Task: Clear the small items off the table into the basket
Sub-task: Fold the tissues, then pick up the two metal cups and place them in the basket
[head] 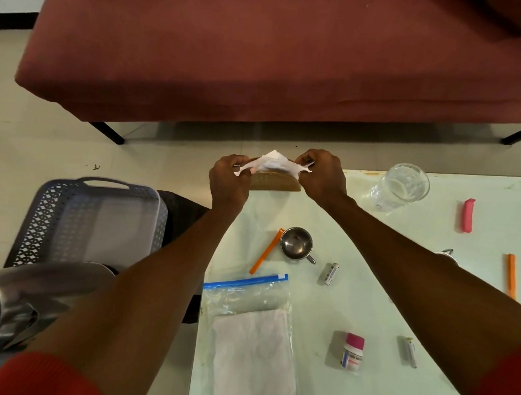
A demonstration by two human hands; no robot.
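Note:
A crumpled white tissue (pixel 270 164) is stretched between both hands above the table's far left corner. My left hand (pixel 229 181) pinches its left end and my right hand (pixel 324 177) pinches its right end. Under the tissue lies a woven tan coaster (pixel 277 183). The grey perforated basket (pixel 67 214) stands off the table to the left, with nothing visible inside. On the pale table (pixel 369 297) lie a small steel cup (pixel 296 243), two orange clips (pixel 267 251) (pixel 511 276), two batteries (pixel 329 273) (pixel 410 352), a pink-capped pill bottle (pixel 352 354) and a pink clip (pixel 467 215).
A zip bag (pixel 249 335) holding a white folded cloth lies near the table's front left. A clear drinking glass (pixel 403 185) stands at the far edge. A maroon sofa (pixel 262 58) fills the background. A shiny metal chair part (pixel 15 297) is at the lower left.

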